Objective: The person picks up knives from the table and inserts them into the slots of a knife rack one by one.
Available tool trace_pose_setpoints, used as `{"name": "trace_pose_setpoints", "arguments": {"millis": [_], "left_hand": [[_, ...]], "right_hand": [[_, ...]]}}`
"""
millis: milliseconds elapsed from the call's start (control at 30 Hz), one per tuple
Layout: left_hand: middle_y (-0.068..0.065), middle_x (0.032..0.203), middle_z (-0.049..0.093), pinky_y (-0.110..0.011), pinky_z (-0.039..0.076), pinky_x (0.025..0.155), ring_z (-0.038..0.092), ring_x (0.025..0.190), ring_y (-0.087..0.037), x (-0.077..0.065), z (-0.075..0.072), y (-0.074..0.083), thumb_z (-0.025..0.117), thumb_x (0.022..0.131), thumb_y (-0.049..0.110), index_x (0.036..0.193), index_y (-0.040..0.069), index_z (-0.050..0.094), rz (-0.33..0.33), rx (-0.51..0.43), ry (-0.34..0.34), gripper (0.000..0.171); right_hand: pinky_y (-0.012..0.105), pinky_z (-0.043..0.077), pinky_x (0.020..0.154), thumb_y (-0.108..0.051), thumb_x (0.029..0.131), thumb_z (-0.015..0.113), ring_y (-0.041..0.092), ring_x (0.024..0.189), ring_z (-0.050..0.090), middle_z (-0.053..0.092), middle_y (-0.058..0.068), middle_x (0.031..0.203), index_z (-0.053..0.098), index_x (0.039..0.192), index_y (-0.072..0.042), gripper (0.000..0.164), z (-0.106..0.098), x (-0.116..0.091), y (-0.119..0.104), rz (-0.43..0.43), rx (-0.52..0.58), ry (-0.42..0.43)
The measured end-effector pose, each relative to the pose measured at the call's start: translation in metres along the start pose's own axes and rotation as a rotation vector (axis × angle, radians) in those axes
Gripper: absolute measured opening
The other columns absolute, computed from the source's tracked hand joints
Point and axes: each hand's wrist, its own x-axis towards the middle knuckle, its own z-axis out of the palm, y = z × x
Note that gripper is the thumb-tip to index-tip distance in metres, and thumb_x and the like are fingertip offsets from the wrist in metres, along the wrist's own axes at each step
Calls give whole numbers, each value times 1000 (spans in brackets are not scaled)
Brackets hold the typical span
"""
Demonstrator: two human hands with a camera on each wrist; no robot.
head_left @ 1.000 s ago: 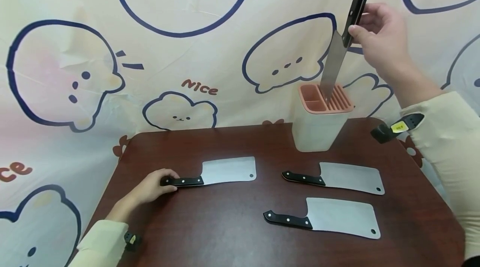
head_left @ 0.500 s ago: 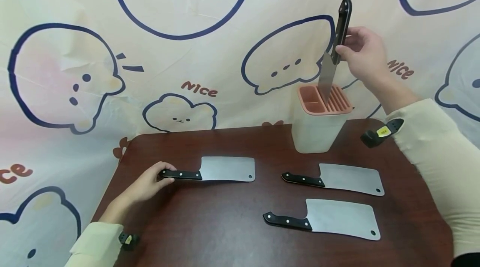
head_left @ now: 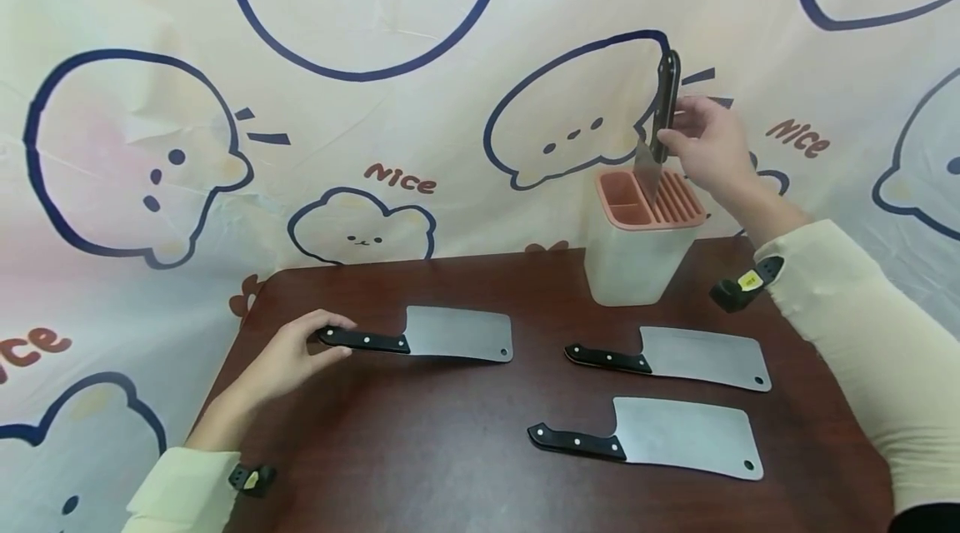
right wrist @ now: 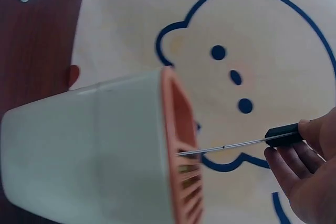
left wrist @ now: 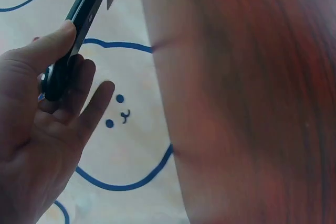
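My right hand (head_left: 712, 143) grips the black handle of a kitchen knife (head_left: 667, 100) held handle up. The knife's blade goes down into a slot in the pink top of a pale knife holder (head_left: 633, 266). In the right wrist view, the blade (right wrist: 226, 147) shows edge-on, partly inside the holder (right wrist: 105, 145). My left hand (head_left: 292, 356) pinches the end of a cleaver's black handle between thumb and fingers. That cleaver (head_left: 459, 333) points right, its handle raised off the table. The left wrist view shows the handle (left wrist: 79, 35) between thumb and fingers.
Two more cleavers lie on the dark wooden table (head_left: 420, 450), the farther one (head_left: 705, 356) below the holder and the nearer one (head_left: 686, 433) closer to me. Both handles point left. A printed cloth (head_left: 420, 125) hangs behind the table.
My right hand has moved down and left, sinking the knife deeper into the holder. My left hand has lifted the cleaver's handle slightly. The other cleavers have stayed put.
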Motion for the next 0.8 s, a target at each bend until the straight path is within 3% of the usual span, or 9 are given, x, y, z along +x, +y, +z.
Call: {"name": "trace_pose_setpoints", "arguments": {"millis": [167, 367, 600, 800], "left_hand": [[-7, 110, 70, -17, 54, 80, 65, 89, -15, 2, -5, 9, 84, 83, 6, 121, 6, 68, -3, -86, 46, 42], [-10, 115, 68, -8, 48, 87, 64, 95, -5, 4, -9, 23, 84, 83, 6, 127, 7, 63, 9, -166, 131, 48], [-7, 113, 65, -15, 54, 85, 67, 95, -5, 8, -15, 40, 79, 85, -4, 130, 1, 58, 34, -353, 203, 50], [2, 114, 64, -16, 54, 87, 68, 98, -4, 15, -18, 54, 76, 87, -6, 132, -1, 58, 62, -389, 235, 49]], "right_hand": [[53, 37, 115, -25, 107, 52, 36, 136, 51, 52, 20, 148, 40, 155, -8, 52, 7, -3, 16, -25, 6, -39], [60, 32, 116, -26, 107, 52, 41, 137, 48, 50, 23, 149, 38, 155, -5, 54, 14, -4, 29, -28, 9, -58], [61, 35, 113, -23, 106, 55, 43, 133, 50, 53, 26, 144, 39, 153, -3, 53, 19, -8, 35, -40, 18, -69], [59, 38, 112, -24, 105, 57, 41, 130, 53, 53, 24, 144, 39, 153, -4, 55, 25, -11, 41, -17, 30, -77]]}}
